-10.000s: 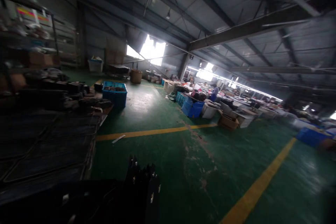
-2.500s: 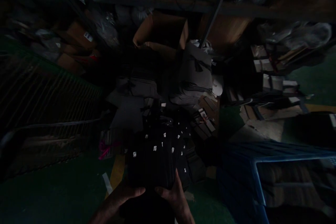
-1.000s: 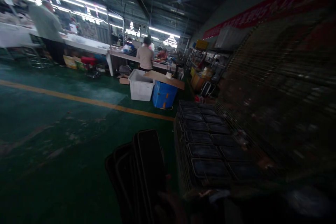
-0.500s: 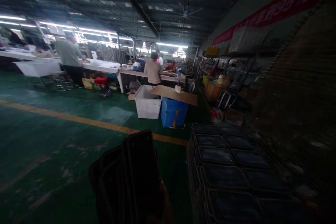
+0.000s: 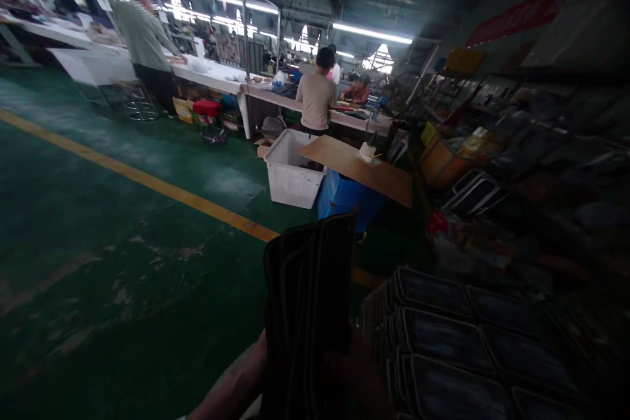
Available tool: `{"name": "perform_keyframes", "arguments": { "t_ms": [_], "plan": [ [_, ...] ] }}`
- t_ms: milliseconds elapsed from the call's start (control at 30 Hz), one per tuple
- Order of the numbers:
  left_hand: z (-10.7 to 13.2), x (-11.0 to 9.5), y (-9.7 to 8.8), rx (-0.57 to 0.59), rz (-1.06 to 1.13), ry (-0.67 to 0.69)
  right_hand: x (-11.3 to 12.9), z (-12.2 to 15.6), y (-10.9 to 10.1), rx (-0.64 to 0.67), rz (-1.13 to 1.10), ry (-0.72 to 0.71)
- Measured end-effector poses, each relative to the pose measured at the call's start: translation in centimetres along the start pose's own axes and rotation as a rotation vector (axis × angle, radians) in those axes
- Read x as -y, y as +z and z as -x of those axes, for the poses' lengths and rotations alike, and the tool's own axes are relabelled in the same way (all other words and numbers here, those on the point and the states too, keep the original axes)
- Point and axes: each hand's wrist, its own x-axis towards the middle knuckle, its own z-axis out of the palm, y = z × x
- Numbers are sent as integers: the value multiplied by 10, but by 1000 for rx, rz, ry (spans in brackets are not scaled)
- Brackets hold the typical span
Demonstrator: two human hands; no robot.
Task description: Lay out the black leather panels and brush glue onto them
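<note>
A bundle of several dark flat panels (image 5: 310,315) with rounded corners and paler edges stands upright in front of me. My left hand (image 5: 256,361) grips its left side, the fingers mostly hidden behind the panels. On the right side, my right hand (image 5: 352,361) is closed against the bundle, very dim in shadow. Beside it at lower right lie stacks of similar dark panels (image 5: 438,335) with light edging, piled in rows.
Ahead stand a white plastic bin (image 5: 295,180) and a blue box (image 5: 347,200) topped by a cardboard sheet (image 5: 359,167). People work along a long table (image 5: 216,79). A yellow line (image 5: 162,185) crosses the green floor. Clutter and shelving line the right side.
The view has tilted down and rolled. The held bundle has shifted right and stands more upright in view. My left forearm and hand now show at its left side.
</note>
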Motion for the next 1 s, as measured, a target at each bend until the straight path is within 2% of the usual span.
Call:
{"name": "perform_keyframes", "arguments": {
  "t_ms": [100,200,300,467,567,667,767,867,933,1000],
  "plan": [
    [-59,-63,22,22,48,-22,36,-67,-9,-162,111,-6],
    [-106,-122,41,140,62,-63,70,-125,-16,-306,170,14],
    [-160,-160,62,246,45,-78,94,-177,-26,-390,166,21],
    [-279,-184,108,293,12,-89,109,-275,-65,-538,194,44],
    [-353,-194,143,266,27,-128,112,-343,-100,-611,145,-57],
    [-420,-205,181,179,30,-165,121,-410,-136,-673,153,-154],
    [-481,-216,218,101,39,-190,139,-471,-171,-706,157,-182],
    [-536,-226,252,71,74,-208,161,-524,-206,-778,177,-135],
    [-570,-233,270,66,96,-231,173,-558,-230,-814,178,-108],
    [-604,-240,283,72,104,-260,182,-590,-252,-780,122,-78]
  ]
}}
